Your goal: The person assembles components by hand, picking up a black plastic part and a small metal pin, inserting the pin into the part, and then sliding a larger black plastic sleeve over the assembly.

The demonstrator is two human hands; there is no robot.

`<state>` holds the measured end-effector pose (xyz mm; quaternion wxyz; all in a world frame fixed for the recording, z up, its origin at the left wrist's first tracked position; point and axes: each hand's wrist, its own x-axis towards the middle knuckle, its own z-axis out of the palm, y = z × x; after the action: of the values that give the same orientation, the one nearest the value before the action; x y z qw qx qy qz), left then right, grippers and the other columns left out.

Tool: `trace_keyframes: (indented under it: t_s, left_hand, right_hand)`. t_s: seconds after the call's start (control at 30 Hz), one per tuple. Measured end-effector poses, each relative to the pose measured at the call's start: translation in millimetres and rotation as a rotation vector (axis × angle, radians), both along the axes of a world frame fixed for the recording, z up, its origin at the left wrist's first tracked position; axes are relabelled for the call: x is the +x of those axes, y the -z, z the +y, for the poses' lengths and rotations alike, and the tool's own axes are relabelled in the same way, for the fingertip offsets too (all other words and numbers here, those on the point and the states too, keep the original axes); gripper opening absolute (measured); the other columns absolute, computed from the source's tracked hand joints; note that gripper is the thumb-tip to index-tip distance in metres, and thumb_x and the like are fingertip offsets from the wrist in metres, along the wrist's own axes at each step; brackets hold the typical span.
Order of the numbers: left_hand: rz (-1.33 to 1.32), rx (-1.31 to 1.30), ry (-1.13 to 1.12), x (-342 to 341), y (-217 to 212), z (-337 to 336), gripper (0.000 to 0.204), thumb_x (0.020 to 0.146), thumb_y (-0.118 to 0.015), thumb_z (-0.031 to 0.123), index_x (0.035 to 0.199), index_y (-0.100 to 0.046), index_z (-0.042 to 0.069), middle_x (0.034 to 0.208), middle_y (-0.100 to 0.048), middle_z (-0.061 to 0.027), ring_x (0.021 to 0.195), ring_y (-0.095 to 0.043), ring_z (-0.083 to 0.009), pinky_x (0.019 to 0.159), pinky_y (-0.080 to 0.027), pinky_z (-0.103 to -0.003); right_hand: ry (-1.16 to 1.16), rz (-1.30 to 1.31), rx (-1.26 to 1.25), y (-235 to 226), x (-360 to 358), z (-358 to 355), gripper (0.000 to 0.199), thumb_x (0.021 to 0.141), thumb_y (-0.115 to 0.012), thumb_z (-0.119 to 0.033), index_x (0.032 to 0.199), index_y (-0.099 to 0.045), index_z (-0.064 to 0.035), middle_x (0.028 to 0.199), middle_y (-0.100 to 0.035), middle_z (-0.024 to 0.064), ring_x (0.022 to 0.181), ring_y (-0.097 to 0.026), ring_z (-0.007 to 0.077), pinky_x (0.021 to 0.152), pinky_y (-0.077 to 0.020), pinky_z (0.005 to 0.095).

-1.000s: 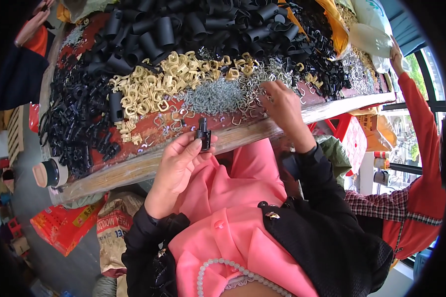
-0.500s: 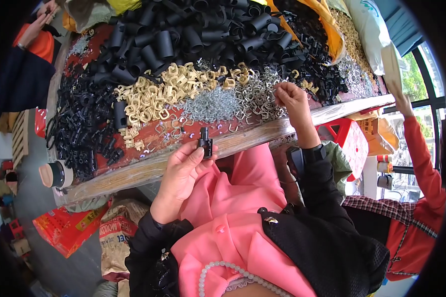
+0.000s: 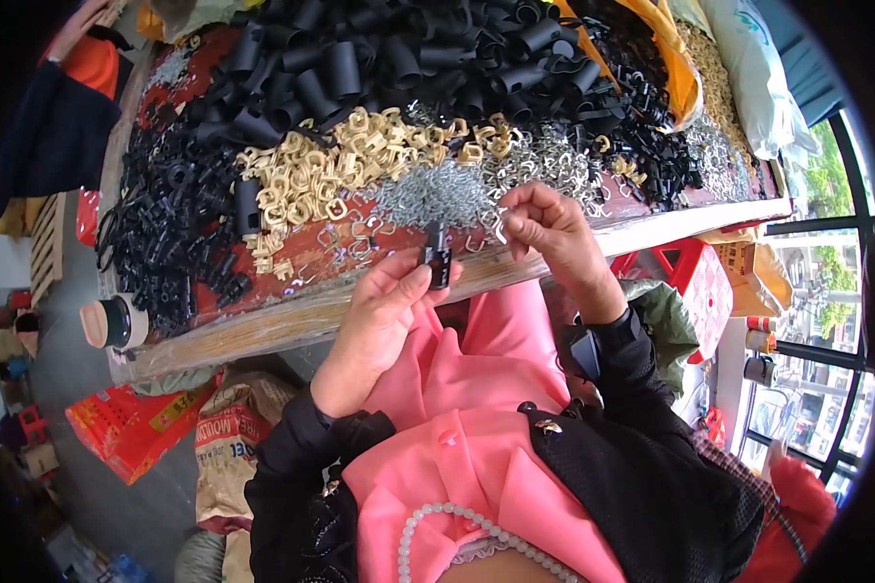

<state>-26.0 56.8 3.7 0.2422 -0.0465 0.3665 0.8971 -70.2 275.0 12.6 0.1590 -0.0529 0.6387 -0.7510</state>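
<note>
Big red-topped table (image 3: 253,340) with a wooden edge, pretty loaded; huge heap of black tubes (image 3: 340,68) toward the far side; cream clips (image 3: 331,160) piled in front of that; silvery hooks (image 3: 544,165) off to the right, little grey bits (image 3: 433,194) in between; right hand (image 3: 559,243) is near those, fingers curled toward the thumb, can't tell if they're pinching anything; left hand (image 3: 384,306) grips a small black part (image 3: 439,257) roughly upright, by the table's near edge.

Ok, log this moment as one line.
left hand: holds black part | right hand: near silver clips, grip unclear | table: tan pieces, black tubes
</note>
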Motion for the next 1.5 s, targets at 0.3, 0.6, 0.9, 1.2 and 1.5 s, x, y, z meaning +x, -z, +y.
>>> trace_keyframes:
  t_s: [0.3,0.6,0.9,1.2,1.5]
  left_hand:
    - [0.124,0.169,0.067,5,3,-8,0.026,0.081,-0.053,0.014,0.105,-0.050,0.004,0.099,-0.056,-0.0124,0.094,-0.054,-0.0216,0.084,-0.042,-0.037]
    - [0.142,0.135,-0.044,10,2,-9,0.025,0.079,-0.055,0.008,0.103,-0.051,0.000,0.094,-0.057,-0.0093,0.088,-0.054,-0.0158,0.083,-0.041,-0.030]
    - [0.157,0.003,-0.109,8,7,-8,0.025,0.079,-0.054,0.004,0.104,-0.050,0.001,0.095,-0.057,-0.0084,0.089,-0.054,-0.0141,0.080,-0.041,-0.025]
    - [0.053,0.146,-0.071,20,0,-8,0.026,0.080,-0.053,0.007,0.105,-0.049,0.001,0.097,-0.057,-0.0097,0.088,-0.057,-0.0197,0.076,-0.046,-0.028]
    - [-0.013,0.140,0.065,27,-8,-5,0.026,0.082,-0.051,0.011,0.106,-0.049,0.002,0.097,-0.057,-0.0104,0.084,-0.058,-0.0210,0.072,-0.049,-0.028]
  right_hand:
    - [-0.338,-0.053,-0.029,-10,16,-35,0.016,0.081,-0.054,-0.013,0.089,-0.047,-0.0011,0.069,-0.056,0.0011,0.053,-0.050,0.0052,0.048,-0.0396,0.0162]
    - [-0.096,0.043,-0.003,-6,27,-55,0.014,0.083,-0.053,-0.018,0.081,-0.049,-0.0047,0.065,-0.050,-0.0028,0.057,-0.045,0.0027,0.049,-0.0364,0.0150]
    - [-0.091,0.014,0.063,-8,32,-57,0.013,0.083,-0.053,-0.016,0.078,-0.049,-0.0046,0.065,-0.043,-0.0059,0.056,-0.035,0.0016,0.049,-0.0277,0.0161]
    - [-0.081,0.066,0.002,-15,45,-46,0.013,0.083,-0.053,-0.016,0.079,-0.050,-0.0039,0.069,-0.044,-0.0052,0.060,-0.038,0.0018,0.053,-0.0319,0.0163]
    - [-0.075,0.429,0.212,-26,54,-49,0.009,0.079,-0.056,-0.008,0.079,-0.051,-0.0014,0.071,-0.048,0.0008,0.062,-0.048,0.0084,0.052,-0.0393,0.0224]
